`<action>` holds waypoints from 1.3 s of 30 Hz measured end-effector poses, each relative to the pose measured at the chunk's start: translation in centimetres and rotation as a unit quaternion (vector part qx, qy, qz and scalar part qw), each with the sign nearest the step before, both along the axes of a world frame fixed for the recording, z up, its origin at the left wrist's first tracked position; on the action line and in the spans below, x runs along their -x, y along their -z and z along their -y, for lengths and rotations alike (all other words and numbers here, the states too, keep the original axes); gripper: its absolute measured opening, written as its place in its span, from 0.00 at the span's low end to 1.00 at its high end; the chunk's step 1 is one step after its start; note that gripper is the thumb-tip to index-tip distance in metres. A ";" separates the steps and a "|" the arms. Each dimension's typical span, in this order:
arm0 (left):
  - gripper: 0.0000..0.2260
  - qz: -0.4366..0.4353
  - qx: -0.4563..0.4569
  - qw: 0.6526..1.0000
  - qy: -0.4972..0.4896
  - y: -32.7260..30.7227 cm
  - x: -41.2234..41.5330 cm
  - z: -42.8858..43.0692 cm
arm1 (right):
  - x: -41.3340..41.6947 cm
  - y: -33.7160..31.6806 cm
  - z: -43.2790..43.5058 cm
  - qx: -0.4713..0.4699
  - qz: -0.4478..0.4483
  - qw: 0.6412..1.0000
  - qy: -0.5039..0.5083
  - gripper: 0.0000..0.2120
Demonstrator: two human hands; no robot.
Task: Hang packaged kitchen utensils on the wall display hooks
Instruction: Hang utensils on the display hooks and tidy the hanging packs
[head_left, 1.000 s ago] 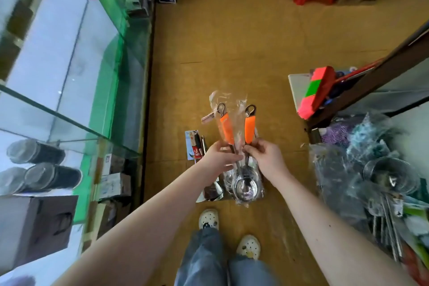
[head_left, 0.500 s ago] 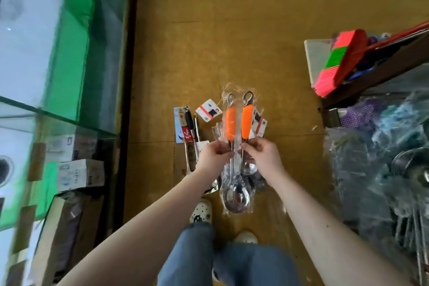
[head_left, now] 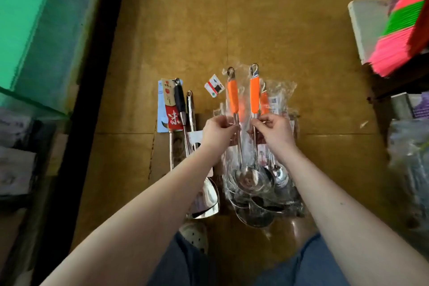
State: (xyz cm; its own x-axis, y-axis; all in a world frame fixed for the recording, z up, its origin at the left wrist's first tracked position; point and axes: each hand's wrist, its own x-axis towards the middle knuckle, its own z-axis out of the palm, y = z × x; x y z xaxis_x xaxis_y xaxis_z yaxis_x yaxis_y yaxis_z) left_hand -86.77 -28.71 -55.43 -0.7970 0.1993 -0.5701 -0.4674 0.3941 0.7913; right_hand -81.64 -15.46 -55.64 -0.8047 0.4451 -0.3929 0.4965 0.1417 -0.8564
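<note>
Orange-handled ladles (head_left: pixel 233 97), bagged, over the floor (head_left: pixel 255 18), hang loops (head_left: pixel 254 69) at 12 o'clock. Left hand (head_left: pixel 218 133) pinches one shaft, right hand (head_left: pixel 275 131) the other. Best separate them, keeping loops clear of plastic for hooks.

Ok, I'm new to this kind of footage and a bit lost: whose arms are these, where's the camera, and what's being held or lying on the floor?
There is no machine here. These are a person's two bare arms, filmed by one wide-angle camera worn on the head and looking down. That is why the jeans and a shoe show at the bottom.

The left hand pinches the metal stem of the left ladle. The right hand pinches the right ladle. Both ladles have orange handles and clear plastic wrap.

Below them, a pile of wrapped ladles lies on the brown floor, with a black-handled utensil on a red card beside it. A green glass counter is on the left and a pink and green broom on the right.
</note>
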 end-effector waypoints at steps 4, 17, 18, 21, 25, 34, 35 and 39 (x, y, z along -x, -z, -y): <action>0.03 -0.003 0.003 1.000 0.006 2.5 1.5 -0.8 | 0.6 3.2 -0.7 -0.025 -0.001 1.000 -0.003 0.03; 0.04 0.014 0.063 0.997 0.042 5.4 1.9 -2.2 | -0.2 4.7 -2.1 -0.128 0.016 0.992 0.002 0.07; 0.06 0.022 0.070 0.996 0.048 5.6 1.9 -2.3 | -0.3 4.9 -2.1 -0.144 0.021 0.989 0.000 0.07; 0.12 0.050 0.082 0.994 0.059 6.2 2.4 -2.7 | -0.8 5.2 -1.7 -0.182 0.031 0.983 0.005 0.11; 0.05 0.010 0.170 0.978 0.122 6.7 2.4 -3.1 | -1.0 5.6 -1.3 -0.252 0.053 0.966 -0.038 0.19; 0.10 0.026 0.176 0.977 0.122 7.0 2.1 -3.3 | -0.8 6.7 -0.9 -0.445 0.064 0.875 -0.181 0.22; 0.15 0.038 0.165 0.980 0.103 6.9 2.0 -3.2 | -0.8 6.9 -0.8 -0.452 0.075 0.868 -0.190 0.23; 0.14 -0.006 0.183 0.973 0.140 6.9 1.7 -3.0 | -0.6 6.9 -0.7 -0.462 0.112 0.852 -0.219 0.24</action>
